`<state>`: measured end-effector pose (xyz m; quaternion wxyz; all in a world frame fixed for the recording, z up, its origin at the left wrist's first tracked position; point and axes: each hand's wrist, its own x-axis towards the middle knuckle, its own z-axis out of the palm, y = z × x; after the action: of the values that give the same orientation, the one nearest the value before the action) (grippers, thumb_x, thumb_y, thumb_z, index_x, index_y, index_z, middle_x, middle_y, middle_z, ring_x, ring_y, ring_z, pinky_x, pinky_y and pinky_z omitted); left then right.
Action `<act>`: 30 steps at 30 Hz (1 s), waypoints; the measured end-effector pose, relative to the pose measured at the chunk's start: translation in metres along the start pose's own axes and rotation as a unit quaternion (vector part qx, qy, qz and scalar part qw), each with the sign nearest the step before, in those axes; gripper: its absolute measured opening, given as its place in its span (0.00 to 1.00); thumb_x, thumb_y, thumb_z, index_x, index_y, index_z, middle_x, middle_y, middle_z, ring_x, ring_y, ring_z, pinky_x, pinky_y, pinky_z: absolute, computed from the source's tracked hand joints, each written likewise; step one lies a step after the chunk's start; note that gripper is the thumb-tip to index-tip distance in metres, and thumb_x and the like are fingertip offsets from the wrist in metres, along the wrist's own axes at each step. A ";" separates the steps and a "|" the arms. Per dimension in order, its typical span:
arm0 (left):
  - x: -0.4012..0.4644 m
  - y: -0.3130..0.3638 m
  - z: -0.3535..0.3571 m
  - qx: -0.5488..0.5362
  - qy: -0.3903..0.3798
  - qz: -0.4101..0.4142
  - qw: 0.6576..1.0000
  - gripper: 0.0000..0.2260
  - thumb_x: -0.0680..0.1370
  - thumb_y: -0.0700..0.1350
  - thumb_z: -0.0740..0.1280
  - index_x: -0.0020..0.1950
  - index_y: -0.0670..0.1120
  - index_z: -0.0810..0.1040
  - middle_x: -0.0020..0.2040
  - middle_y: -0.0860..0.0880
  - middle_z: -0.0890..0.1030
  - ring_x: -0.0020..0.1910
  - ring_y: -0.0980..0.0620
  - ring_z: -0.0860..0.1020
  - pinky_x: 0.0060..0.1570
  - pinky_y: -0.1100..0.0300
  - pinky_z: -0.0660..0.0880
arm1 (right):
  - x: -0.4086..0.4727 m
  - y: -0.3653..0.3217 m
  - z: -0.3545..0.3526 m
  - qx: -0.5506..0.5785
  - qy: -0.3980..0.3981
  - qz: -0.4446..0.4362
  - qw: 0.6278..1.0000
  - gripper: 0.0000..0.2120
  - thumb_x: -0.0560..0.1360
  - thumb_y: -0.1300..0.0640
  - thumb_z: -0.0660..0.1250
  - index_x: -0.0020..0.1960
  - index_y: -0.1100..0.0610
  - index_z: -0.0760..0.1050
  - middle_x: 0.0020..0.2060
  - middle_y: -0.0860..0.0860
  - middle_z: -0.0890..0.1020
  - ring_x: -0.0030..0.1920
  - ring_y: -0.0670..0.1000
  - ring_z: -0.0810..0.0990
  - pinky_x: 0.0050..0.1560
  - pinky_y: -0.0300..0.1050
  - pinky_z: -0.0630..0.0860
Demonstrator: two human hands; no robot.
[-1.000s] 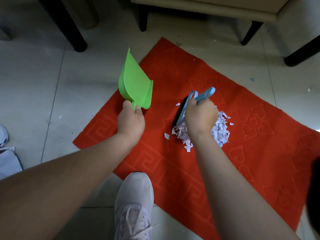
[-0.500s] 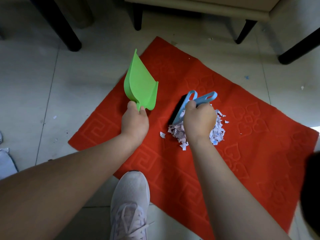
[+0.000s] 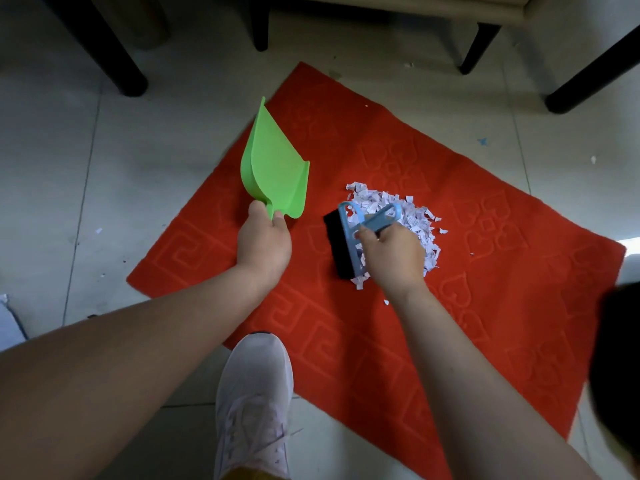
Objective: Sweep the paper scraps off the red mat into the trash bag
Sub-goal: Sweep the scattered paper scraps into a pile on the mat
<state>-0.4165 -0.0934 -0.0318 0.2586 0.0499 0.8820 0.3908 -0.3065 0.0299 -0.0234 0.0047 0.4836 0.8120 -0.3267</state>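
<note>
**Pale tiled floor, red mat, scraps heaped under the brush**

Pale tile floor [image 3: 62, 174] underfoot, red mat [image 3: 485, 306] spread over it at an angle, embossed with hearts and key patterns. Dark furniture legs [image 3: 117, 53] along the far edge, 1 near each top corner and 2 more between, under a beige seat or frame.

Paper scraps [image 3: 391, 202], white with faint print, piled near the mat's middle, just beyond and beside the right hand [image 3: 394, 252]. Right hand curled round the light blue handle of a small brush [image 3: 349, 237], dark bristle strip down on the mat at the heap's left edge, touching it. A few loose bits lying off the heap toward the right and toward the wrist.

Left hand [image 3: 265, 240] gripping the short handle of a green dustpan [image 3: 273, 168], thumb and fingers wrapped on it. Pan tipped up on 1 side, mouth pointing away, over the mat's left part, apart from the heap. Possibly lifted clear of the mat, hard to say from above.

White sneaker [image 3: 252, 403] planted at the mat's near edge, toe just on the red. Stray specks scattered on the tiles. Trash bag not identified here.
</note>
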 end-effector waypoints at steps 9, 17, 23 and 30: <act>-0.001 0.005 0.006 -0.004 0.003 0.002 1.000 0.06 0.82 0.46 0.53 0.52 0.44 0.66 0.46 0.40 0.80 0.35 0.46 0.76 0.37 0.52 0.74 | -0.006 0.009 -0.011 0.108 -0.048 0.015 0.993 0.24 0.75 0.53 0.65 0.22 0.57 0.64 0.14 0.46 0.64 0.22 0.50 0.63 0.29 0.43 0.60; -0.002 0.003 0.010 0.017 0.003 -0.005 1.000 0.06 0.82 0.46 0.53 0.52 0.45 0.65 0.47 0.40 0.80 0.37 0.44 0.77 0.39 0.51 0.75 | 0.017 0.032 -0.038 0.031 -0.027 -0.007 0.999 0.19 0.76 0.50 0.64 0.35 0.66 0.76 0.26 0.54 0.73 0.31 0.56 0.72 0.33 0.45 0.64; -0.002 0.008 0.017 0.022 0.002 0.007 1.000 0.06 0.82 0.47 0.54 0.51 0.44 0.65 0.46 0.39 0.80 0.40 0.39 0.78 0.44 0.45 0.78 | 0.004 0.035 -0.038 0.124 -0.124 -0.025 0.984 0.17 0.75 0.52 0.65 0.40 0.66 0.79 0.25 0.54 0.75 0.25 0.49 0.68 0.33 0.48 0.68; -0.006 0.008 0.019 0.027 0.003 0.001 1.000 0.08 0.82 0.47 0.53 0.53 0.43 0.66 0.47 0.39 0.80 0.41 0.39 0.79 0.45 0.45 0.77 | 0.000 0.039 -0.032 0.035 -0.042 0.029 0.998 0.26 0.77 0.53 0.64 0.23 0.55 0.60 0.15 0.48 0.65 0.25 0.51 0.64 0.27 0.44 0.57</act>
<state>-0.4032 -0.0770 -0.0343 0.2540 0.0564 0.8930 0.3673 -0.2661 0.0596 -0.0186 0.0317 0.4929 0.7845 -0.3750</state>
